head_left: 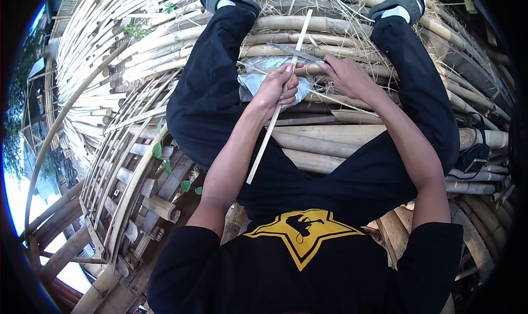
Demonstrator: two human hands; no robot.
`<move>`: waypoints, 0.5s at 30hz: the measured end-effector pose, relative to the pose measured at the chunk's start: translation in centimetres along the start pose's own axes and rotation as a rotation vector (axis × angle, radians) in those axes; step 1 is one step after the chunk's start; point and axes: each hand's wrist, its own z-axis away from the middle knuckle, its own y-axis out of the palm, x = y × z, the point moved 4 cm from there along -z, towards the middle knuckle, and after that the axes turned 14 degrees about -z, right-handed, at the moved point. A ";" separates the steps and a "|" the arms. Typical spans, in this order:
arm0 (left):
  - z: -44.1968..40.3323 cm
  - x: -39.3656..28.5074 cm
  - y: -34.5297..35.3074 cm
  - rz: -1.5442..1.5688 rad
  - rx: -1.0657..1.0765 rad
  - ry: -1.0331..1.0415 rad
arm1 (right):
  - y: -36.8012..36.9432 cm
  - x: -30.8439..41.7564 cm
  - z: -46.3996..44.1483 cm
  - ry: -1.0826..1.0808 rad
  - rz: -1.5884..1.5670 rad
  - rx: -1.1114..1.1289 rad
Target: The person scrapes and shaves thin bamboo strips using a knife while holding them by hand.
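Observation:
A long, pale bamboo strip (267,144) runs diagonally between my legs, its upper end near the bamboo poles. My left hand (278,88) is closed round it above its middle. Fingers bent round a knife's handle, my right hand (346,77) is at the right of the strip. The knife's blade (300,54) points left and crosses the strip just above my left hand. Beneath my hands lies a crumpled pale blue-white cloth or plastic sheet (251,84).
Stacked bamboo poles (324,133) lie under and around my legs, with loose shavings (352,9) between my feet. A slatted bamboo frame (124,190) stands at the left. A small black bag or case (473,157) with a strap lies at the right.

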 end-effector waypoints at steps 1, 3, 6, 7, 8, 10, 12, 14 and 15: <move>-0.1 0.0 -0.1 -0.014 -0.004 -0.009 | 0.0 0.2 0.1 0.000 0.000 -0.001; -0.1 0.1 -0.1 -0.027 -0.007 -0.020 | 0.3 0.7 0.4 -0.073 0.015 0.039; 0.3 0.1 0.3 -0.002 0.007 -0.003 | 0.4 0.6 0.5 -0.094 0.029 0.017; 0.4 0.3 0.4 -0.003 0.013 0.016 | 0.3 0.4 0.5 -0.093 0.028 0.014; 0.6 0.3 0.5 -0.004 0.020 0.035 | 0.2 0.2 0.4 -0.115 0.013 0.021; 0.4 0.2 0.6 -0.002 0.028 0.034 | 0.1 -0.6 -0.2 -0.135 0.003 0.022; 0.3 0.6 0.3 -0.011 -0.011 0.029 | 0.6 -1.4 -0.4 -0.167 0.102 -0.034; 1.4 0.6 0.2 -0.039 -0.016 0.007 | -1.5 -4.4 -1.2 0.099 0.150 -0.174; 2.6 0.8 0.4 -0.052 0.017 -0.011 | -4.1 -7.7 -1.5 0.184 0.166 -0.253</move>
